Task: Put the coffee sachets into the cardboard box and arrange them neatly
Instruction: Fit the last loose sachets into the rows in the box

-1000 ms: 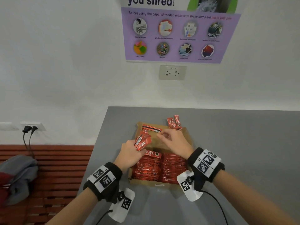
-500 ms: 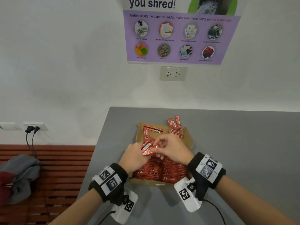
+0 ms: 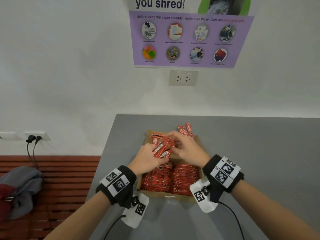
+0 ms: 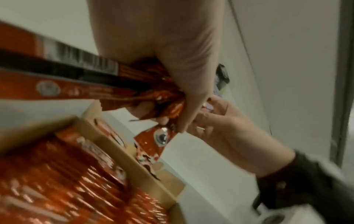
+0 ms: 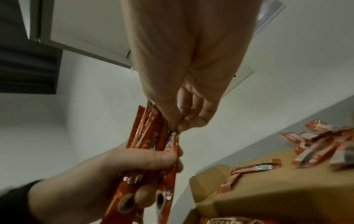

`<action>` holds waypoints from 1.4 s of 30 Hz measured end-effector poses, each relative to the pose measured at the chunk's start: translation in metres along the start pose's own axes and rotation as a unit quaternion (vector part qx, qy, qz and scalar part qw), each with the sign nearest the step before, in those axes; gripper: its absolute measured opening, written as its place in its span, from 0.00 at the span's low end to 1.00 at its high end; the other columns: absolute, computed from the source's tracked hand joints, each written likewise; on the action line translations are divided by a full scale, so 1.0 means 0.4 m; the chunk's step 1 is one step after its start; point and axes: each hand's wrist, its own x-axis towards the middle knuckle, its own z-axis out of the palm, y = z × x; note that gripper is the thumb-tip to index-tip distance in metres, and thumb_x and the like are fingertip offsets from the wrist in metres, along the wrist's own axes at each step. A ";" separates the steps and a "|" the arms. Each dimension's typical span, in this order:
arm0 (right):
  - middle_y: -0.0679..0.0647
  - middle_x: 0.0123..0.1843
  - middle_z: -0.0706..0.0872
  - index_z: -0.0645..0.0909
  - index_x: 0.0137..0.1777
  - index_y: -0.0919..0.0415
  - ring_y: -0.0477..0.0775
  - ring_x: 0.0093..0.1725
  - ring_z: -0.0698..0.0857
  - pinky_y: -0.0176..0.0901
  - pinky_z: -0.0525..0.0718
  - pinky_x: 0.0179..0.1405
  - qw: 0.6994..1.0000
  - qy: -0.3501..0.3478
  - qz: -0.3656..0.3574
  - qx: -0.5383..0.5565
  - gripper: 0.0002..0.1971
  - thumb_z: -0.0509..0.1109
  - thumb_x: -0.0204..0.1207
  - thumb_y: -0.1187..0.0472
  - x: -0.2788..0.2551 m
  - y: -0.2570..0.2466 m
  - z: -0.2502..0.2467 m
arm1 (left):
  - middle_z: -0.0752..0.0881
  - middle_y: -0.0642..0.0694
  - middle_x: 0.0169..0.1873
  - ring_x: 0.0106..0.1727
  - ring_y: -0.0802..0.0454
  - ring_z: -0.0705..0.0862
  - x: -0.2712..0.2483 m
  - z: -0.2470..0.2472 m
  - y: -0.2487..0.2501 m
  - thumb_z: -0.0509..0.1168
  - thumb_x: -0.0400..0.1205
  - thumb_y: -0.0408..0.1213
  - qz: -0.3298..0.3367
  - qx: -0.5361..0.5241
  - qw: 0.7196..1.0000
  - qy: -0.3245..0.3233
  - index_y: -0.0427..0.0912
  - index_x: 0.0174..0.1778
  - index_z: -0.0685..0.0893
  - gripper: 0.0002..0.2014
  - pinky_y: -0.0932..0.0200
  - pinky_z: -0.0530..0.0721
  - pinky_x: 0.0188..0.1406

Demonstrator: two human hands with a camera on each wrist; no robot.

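Observation:
A cardboard box stands open on the grey table, its near half packed with tidy rows of red coffee sachets. My left hand grips a fanned bundle of sachets above the middle of the box. My right hand meets it from the right; in the right wrist view its thumb and forefinger pinch the top end of one sachet in the bundle. Loose sachets lie in the far part of the box, and more sachets lie just behind it.
The grey table runs to the white wall, and its left edge drops to a red slatted bench with a grey bag on it. Two plugs sit in a wall socket at the left.
My right hand left the far sachets, came back to the left hand's bundle and now pinches a sachet in it. The bundle has grown and moved slightly farther from me.

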 end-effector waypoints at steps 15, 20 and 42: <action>0.47 0.35 0.84 0.84 0.51 0.63 0.37 0.30 0.82 0.29 0.83 0.36 0.992 0.005 0.119 0.046 0.07 0.64 0.80 0.64 -0.049 0.039 0.057 | 0.89 0.45 0.44 0.45 0.49 0.88 0.027 -0.033 -0.061 0.71 0.77 0.38 -0.103 -0.154 0.976 0.112 0.46 0.44 0.84 0.03 0.54 0.85 0.50; 0.48 0.36 0.83 0.82 0.48 0.65 0.39 0.31 0.80 0.28 0.80 0.35 0.982 -0.083 0.155 -0.065 0.09 0.61 0.83 0.63 -0.056 0.071 0.016 | 0.86 0.52 0.36 0.39 0.54 0.85 0.017 -0.040 -0.084 0.71 0.77 0.36 -0.088 -0.063 0.980 0.168 0.49 0.39 0.80 0.06 0.65 0.80 0.36; 0.60 0.43 0.89 0.85 0.45 0.67 0.56 0.43 0.87 0.48 0.85 0.50 0.960 -0.155 0.177 -0.154 0.14 0.64 0.81 0.56 -0.027 0.101 0.079 | 0.86 0.48 0.43 0.39 0.58 0.83 -0.003 -0.007 -0.186 0.70 0.78 0.42 -0.133 0.084 0.981 0.112 0.42 0.50 0.81 0.10 0.62 0.83 0.44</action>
